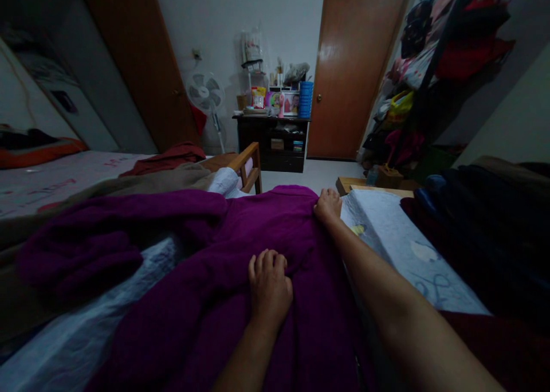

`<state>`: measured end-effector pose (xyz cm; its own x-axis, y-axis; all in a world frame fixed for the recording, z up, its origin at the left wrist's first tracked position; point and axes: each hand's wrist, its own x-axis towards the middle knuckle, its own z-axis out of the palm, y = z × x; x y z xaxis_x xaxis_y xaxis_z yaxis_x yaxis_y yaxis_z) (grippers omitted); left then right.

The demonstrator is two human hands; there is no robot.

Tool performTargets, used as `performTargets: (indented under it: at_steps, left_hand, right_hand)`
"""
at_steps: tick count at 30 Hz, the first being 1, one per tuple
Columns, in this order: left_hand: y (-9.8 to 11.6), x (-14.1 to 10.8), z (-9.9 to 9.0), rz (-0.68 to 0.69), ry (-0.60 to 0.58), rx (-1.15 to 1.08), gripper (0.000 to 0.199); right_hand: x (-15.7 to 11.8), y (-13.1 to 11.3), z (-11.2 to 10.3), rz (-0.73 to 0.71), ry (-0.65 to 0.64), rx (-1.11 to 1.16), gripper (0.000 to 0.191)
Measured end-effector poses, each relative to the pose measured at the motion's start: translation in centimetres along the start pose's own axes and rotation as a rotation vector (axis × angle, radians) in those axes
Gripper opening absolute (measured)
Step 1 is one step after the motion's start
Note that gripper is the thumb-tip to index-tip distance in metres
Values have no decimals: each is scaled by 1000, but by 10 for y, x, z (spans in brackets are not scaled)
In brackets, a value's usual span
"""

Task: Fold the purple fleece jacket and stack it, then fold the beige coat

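A purple long-sleeved garment (275,226), likely a coat, lies spread over the bed in front of me. One of its sleeves (163,206) stretches out to the left and folds back on itself. My left hand (270,289) rests on the middle of the cloth, palm down, its fingers a little bent and apart. Farther forward, my right hand (329,206) is closed over the garment's right edge near the top. The fingertips of that hand are partly hidden in the cloth.
Dark folded clothes (494,226) are piled on the right, beside a pale patterned bed cover (429,254). Brown cloth (172,180) lies on the left. Beyond are a wooden bed frame (253,168), a white fan (206,92), a black cabinet (270,157) and a wooden door (356,71).
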<state>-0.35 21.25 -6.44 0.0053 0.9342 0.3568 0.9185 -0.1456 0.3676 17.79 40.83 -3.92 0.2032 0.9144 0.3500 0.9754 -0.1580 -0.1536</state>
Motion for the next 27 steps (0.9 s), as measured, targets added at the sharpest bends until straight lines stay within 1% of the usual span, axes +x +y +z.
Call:
performTargets:
  at_steps: [1,3,5,8,11,14,17,19,21,24,27]
  left_hand:
    - [0,0,1,-1,0,-3,29]
    - [-1,0,2,0,2,-6,29]
    - [-1,1,1,1,7,-7,28]
    - [-1,1,-4,3,13,-11,22]
    - [0,2,-12,-3,32,-13,19]
    - [0,2,-18,-18,62,-7,21]
    - [0,3,-18,-28,58,-7,31]
    - [-1,2,-15,-25,48,-6,42]
    - [-2,2,-13,-15,44,5,49]
    - [-3,0,-11,4,44,19,44]
    - [-3,-1,-13,19,43,18,37]
  right_hand:
    - [-5,-3,-1,-18,-21,22,38]
    - [-16,-7,1,-70,-125,72,36]
    - [-25,-8,6,-121,-217,111,39]
    - [-34,-7,17,-134,-235,130,51]
    - [-34,-3,23,-118,-282,144,61]
    - [-28,0,18,-120,-383,155,63]
    - [-27,0,8,-129,-455,158,59]
    - [-35,-2,2,-135,-472,157,56]
    - [-50,-6,-2,-145,-466,157,56]
    - [-74,-11,-1,-174,-378,145,59]
    - [-87,-13,0,-188,-306,128,59]
